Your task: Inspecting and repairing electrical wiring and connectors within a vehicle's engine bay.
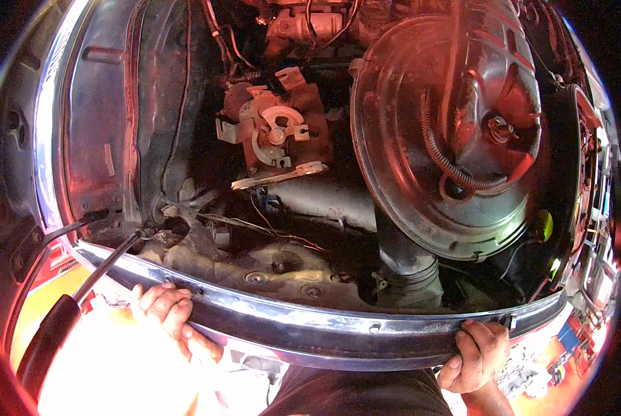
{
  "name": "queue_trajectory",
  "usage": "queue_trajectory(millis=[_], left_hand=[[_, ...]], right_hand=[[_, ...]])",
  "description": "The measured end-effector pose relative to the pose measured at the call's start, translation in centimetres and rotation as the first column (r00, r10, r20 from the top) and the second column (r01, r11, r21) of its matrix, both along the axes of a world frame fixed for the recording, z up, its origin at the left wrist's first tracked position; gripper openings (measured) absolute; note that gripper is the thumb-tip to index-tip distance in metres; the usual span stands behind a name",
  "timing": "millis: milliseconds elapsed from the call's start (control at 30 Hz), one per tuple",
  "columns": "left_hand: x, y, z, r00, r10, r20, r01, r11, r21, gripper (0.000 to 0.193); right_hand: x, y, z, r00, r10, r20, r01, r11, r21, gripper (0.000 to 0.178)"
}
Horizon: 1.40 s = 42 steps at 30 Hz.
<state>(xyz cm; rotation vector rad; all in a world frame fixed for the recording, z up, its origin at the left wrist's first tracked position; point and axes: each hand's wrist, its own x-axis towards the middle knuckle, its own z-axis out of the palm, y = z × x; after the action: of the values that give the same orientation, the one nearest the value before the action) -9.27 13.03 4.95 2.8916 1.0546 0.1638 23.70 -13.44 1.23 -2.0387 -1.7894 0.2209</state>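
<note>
A long, curved dark strip (324, 336) with a shiny upper edge runs across the front of an open engine bay. Near its left end my left hand (165, 310) has its fingers curled over the edge. Toward the other end my right hand (478, 350) grips the same strip, knuckles up and thumb below. Whether the strip is loose or fixed to the body, I cannot tell. Bright glare washes out the area below my left hand and its forearm.
A gas strut (95, 284) slants up past my left hand. Inside the bay are a large round metal housing (401, 159), a bracketed lever mechanism (276, 135), a wide duct (407, 274) and thin wires (290, 239). Loose parts (525, 367) lie low at the right.
</note>
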Motion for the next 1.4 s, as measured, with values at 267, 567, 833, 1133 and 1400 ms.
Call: queue_trajectory(millis=[267,567,833,1133,1400], left_hand=[[-0.7,-0.1,-2.0,0.981,-0.047,0.186,0.024,0.992,0.122,0.029],[0.0,-0.6,-3.2,0.965,-0.074,0.250,0.051,0.994,0.099,0.031],[1.0,-1.9,-2.8,0.978,0.003,0.210,-0.034,0.989,0.144,0.027],[1.9,-2.4,-2.8,0.967,0.030,0.254,-0.043,0.998,0.046,0.032],[1.7,-2.4,-2.7,0.967,0.034,0.254,-0.049,0.997,0.052,0.030]], right_hand=[[0.9,-1.1,0.3,0.999,0.039,0.032,-0.038,0.998,-0.040,0.030],[1.0,-0.6,-0.4,0.993,-0.080,0.085,0.062,0.978,0.197,0.019],[1.8,-2.1,-0.7,0.994,-0.074,-0.086,0.094,0.962,0.256,0.022],[2.6,-3.2,-0.6,0.961,-0.122,-0.249,0.209,0.910,0.358,0.016],[3.1,-3.3,-0.5,0.940,-0.101,-0.325,0.228,0.895,0.383,0.013]])
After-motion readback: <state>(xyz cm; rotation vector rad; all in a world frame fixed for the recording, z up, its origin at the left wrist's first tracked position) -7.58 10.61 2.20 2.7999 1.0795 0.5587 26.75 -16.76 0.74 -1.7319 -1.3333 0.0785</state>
